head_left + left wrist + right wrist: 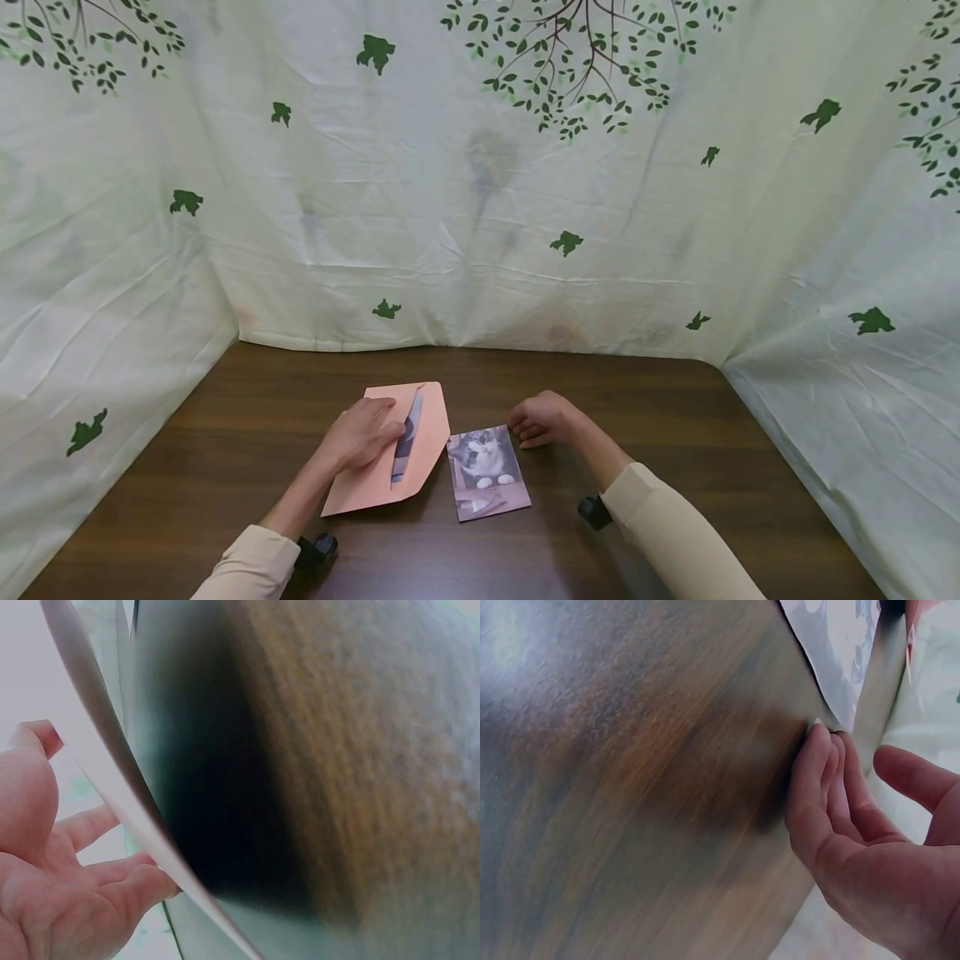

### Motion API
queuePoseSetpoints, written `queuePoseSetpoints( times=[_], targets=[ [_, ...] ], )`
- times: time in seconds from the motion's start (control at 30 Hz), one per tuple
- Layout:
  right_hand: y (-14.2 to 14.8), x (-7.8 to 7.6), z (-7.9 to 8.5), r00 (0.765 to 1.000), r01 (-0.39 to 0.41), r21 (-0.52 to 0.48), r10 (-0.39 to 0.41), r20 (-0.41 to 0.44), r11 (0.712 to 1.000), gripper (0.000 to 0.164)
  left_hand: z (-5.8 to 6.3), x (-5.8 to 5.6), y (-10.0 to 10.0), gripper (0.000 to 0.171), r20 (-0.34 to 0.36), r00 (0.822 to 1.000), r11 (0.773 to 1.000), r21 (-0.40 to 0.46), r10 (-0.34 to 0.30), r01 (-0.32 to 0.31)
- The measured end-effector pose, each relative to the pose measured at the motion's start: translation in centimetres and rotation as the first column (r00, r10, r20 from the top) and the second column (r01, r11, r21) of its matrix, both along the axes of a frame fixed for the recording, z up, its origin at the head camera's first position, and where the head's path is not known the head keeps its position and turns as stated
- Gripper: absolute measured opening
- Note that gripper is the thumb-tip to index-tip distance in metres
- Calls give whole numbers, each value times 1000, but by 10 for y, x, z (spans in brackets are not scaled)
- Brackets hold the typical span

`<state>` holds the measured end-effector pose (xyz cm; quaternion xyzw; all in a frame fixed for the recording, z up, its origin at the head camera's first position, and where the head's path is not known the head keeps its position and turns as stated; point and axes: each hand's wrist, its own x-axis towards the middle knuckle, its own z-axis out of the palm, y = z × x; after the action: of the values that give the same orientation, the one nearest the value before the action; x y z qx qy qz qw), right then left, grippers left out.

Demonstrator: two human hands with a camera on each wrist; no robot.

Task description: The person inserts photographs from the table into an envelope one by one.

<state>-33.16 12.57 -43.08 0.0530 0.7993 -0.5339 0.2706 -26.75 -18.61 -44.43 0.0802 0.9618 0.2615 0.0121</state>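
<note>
A pink envelope (360,490) lies tilted on the table with its flap open to the right. Through the envelope's opening shows a strip of a picture (406,442), most of it hidden inside. My left hand (366,435) rests on the envelope, fingers fairly straight; from the left wrist, the thumb and fingertips touch the paper (112,761). To the right lies a cat photo card (487,468), face up. At its upper right corner is my right hand (542,419), loosely bent, with the fingertips (819,733) right beside the card's corner and nothing gripped.
The brown wooden table (300,367) runs back to a pale curtain (480,283) printed with leaves, which also hangs along both sides. Dark wrist devices (595,512) sit under both forearms, close over the tabletop.
</note>
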Motion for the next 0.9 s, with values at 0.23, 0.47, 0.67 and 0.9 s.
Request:
queuePoseSetpoints(
  times=[0.23,0.47,0.67,0.9],
  targets=[
    [-6,0,-1,1000,13,35,-13,0,999,19,-1,-1,0,56,0,1000,1000,-7,1,-1],
    [-8,0,-5,999,44,76,-43,-23,996,9,-1,0,0,56,-10,1000,1000,5,-1,1],
    [-7,2,-5,998,56,72,-53,-36,996,7,-1,0,-1,56,1,1000,1000,25,1,-1],
    [-7,3,-3,999,39,32,-38,-29,999,13,-1,0,-1,57,7,1000,1000,23,-2,2]
  ],
)
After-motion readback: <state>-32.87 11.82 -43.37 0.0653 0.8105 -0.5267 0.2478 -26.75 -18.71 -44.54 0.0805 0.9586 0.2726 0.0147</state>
